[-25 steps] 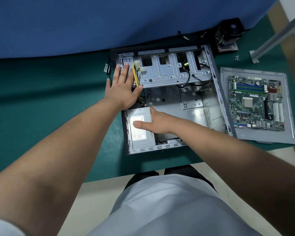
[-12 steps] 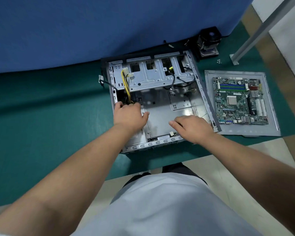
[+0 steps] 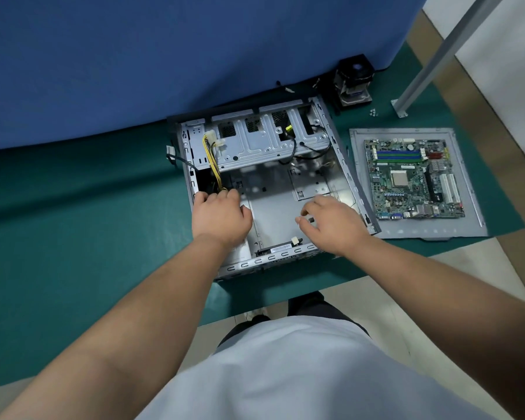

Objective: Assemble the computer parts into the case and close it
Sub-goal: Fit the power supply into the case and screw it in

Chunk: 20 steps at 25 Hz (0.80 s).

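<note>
Bare case (image 3: pixel 343 165) floor at frame centre lies open between both hands; drive cage (image 3: pixel 255 144) and yellow cables (image 3: pixel 213 165) crowd its upper edge.

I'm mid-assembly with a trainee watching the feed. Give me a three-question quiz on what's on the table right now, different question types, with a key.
1. True or false: the motherboard is already mounted inside the case.
2. Multiple choice: where does the CPU cooler sit? A) inside the case B) on the mat beyond the case's far right corner C) on the motherboard
3. Fill in: the left hand is over the power supply in the case's near-left corner, beside the ______-coloured wire bundle.

Key
1. False: it lies on the grey side panel, to the right of the case.
2. B
3. yellow
</note>
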Motion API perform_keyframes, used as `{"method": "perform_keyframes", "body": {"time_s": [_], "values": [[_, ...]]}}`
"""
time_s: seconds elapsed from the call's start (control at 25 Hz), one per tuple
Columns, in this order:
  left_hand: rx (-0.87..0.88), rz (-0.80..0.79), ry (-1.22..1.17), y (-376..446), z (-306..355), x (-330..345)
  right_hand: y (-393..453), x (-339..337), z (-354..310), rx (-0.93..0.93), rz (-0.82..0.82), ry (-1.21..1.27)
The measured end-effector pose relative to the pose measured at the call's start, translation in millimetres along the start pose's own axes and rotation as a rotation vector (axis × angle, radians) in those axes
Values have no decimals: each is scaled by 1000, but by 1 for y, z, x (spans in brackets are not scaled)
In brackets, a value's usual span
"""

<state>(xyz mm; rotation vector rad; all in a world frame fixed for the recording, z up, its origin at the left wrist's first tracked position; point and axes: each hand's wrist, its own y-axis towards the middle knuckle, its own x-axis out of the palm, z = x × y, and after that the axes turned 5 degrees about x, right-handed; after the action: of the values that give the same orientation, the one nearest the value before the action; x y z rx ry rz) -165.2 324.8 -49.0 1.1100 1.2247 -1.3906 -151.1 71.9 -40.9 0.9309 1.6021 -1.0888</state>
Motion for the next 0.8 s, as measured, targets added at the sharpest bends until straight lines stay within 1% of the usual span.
{"method": "perform_keyframes", "body": {"time_s": [0.04,0.08,0.12,0.16,0.2,0.24,0.28,0.32,0.48,0.64,0.8], "values": [[1,4,-6,-1,0,0,3,-5,2,0,113,-28],[1,7,-10,0,0,-1,10,-11,6,44,248,-74],[1,11,-11,0,-1,-1,18,-17,12,127,338,-120],[0,13,-8,0,-1,0,28,-24,17,228,332,-138],[2,14,-5,0,-1,0,37,-29,22,325,248,-91],[3,19,-3,0,-1,1,44,-32,25,407,128,-6],[1,23,-2,1,-2,2,50,-31,26,463,20,50],[0,25,-3,1,-3,2,50,-28,26,486,-27,55],[-6,22,-17,0,-1,1,42,-24,31,458,55,-16],[-20,9,-15,-15,-2,2,27,-16,34,396,56,-79],[-26,-11,-13,-23,-3,3,22,-7,33,377,88,-62]]}}
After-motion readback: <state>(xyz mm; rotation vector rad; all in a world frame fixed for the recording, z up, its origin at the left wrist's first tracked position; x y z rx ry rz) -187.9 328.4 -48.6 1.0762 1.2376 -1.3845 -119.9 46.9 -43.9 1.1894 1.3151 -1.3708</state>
